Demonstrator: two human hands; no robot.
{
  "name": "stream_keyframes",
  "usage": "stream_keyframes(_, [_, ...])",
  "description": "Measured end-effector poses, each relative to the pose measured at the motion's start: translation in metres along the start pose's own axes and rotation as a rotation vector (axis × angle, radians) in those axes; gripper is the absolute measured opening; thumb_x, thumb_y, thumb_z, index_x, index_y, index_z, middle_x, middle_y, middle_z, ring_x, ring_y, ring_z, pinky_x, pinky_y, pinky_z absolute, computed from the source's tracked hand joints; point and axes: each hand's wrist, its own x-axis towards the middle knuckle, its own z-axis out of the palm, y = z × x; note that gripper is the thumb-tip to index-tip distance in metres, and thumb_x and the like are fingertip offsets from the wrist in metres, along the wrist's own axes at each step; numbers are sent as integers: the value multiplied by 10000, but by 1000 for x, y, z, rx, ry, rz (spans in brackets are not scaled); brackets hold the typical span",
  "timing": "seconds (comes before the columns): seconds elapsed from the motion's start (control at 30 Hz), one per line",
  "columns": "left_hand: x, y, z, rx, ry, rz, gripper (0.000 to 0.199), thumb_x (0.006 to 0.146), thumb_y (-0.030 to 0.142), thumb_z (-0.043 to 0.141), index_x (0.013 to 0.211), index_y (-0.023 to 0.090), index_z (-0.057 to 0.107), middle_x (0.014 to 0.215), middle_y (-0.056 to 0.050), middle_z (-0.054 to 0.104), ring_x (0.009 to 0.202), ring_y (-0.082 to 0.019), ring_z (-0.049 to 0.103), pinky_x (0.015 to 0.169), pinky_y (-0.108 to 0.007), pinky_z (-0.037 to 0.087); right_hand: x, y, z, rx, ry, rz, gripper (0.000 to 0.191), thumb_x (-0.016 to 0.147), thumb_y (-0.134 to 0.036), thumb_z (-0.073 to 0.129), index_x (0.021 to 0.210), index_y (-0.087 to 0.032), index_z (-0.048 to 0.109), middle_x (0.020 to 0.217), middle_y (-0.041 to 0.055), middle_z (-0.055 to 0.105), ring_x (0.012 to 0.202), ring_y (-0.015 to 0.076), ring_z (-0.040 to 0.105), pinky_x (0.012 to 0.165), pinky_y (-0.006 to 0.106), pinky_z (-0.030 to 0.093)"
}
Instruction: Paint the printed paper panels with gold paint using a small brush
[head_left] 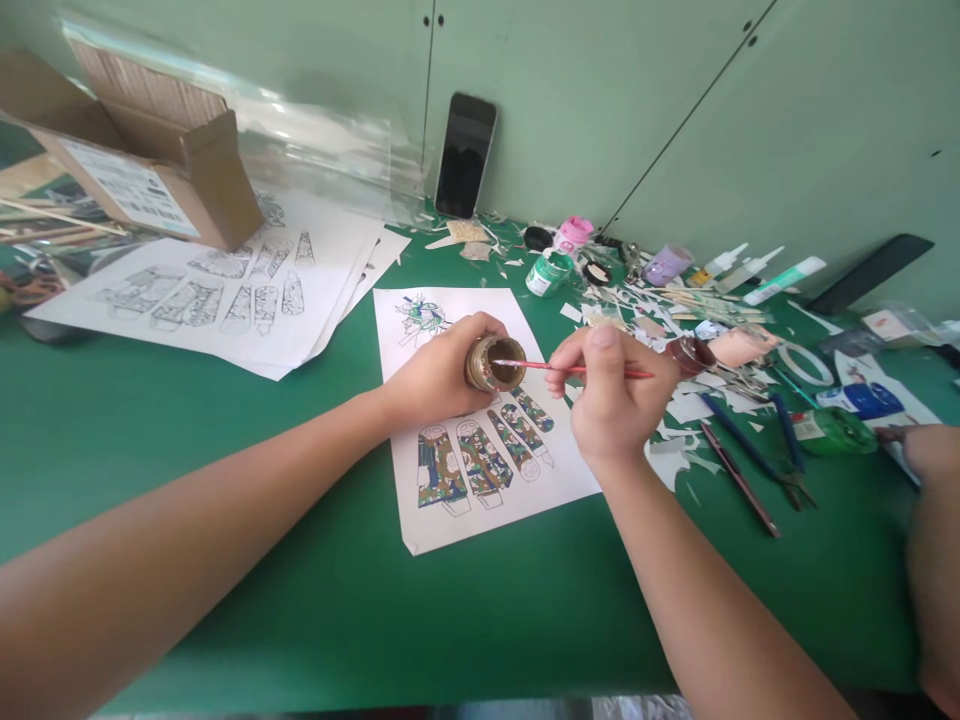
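My left hand (442, 370) is wrapped round a small open paint jar (495, 363) with brownish residue, tilted so its mouth faces right. In my right hand (619, 390) is a thin red paintbrush (551, 367), pinched between thumb and fingers. Its tip reaches into the mouth of the jar. Beneath both lies a white printed sheet (450, 535) with outlined shapes, several of them painted in a brown, green, blue and white camouflage pattern. My left hand and the jar hide part of the sheet's middle.
Printed sheets (300, 345) and a cardboard box (165, 170) stand at left. A phone (466, 155) leans on the wall. Paper scraps, a green paint jar (549, 273), glue tubes and pliers (757, 455) lie at right. Another person's hand (926, 450) is at the right edge.
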Motion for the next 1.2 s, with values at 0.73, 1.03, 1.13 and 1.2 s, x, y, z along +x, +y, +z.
stream_keyframes(0.73, [2, -5, -1, -113, 74, -25, 502, 655, 233, 687, 1089, 206, 435, 1078, -53, 623, 950, -194, 627, 852, -337, 515, 1, -1, -1, 114, 67, 106, 455, 877, -515, 628, 535, -215, 623, 449, -38, 552, 357, 97, 535, 328, 245, 427])
stream_keyframes(1.03, [2, -5, 0, -119, 69, -39, 517, 629, 217, 666, 1091, 202, 436, 1066, -45, 616, 935, -186, 613, 841, -332, 501, -5, -1, 2, 84, -14, 67, 392, 927, -380, 598, 585, -206, 676, 506, -34, 581, 417, 74, 556, 384, 226, 439])
stream_keyframes(1.13, [3, -5, 0, -113, 74, -44, 521, 625, 217, 669, 1089, 206, 435, 1057, -41, 614, 925, -186, 613, 829, -328, 501, -6, -1, 2, 69, -39, 38, 386, 940, -346, 578, 592, -206, 672, 514, -36, 582, 426, 69, 557, 398, 224, 437])
stream_keyframes(1.2, [3, -4, 0, -114, 79, -39, 517, 624, 216, 670, 1085, 203, 437, 1049, -41, 615, 916, -187, 613, 820, -327, 500, -6, -1, 2, 38, -53, 13, 395, 947, -338, 565, 588, -203, 657, 511, -38, 580, 427, 63, 554, 409, 220, 431])
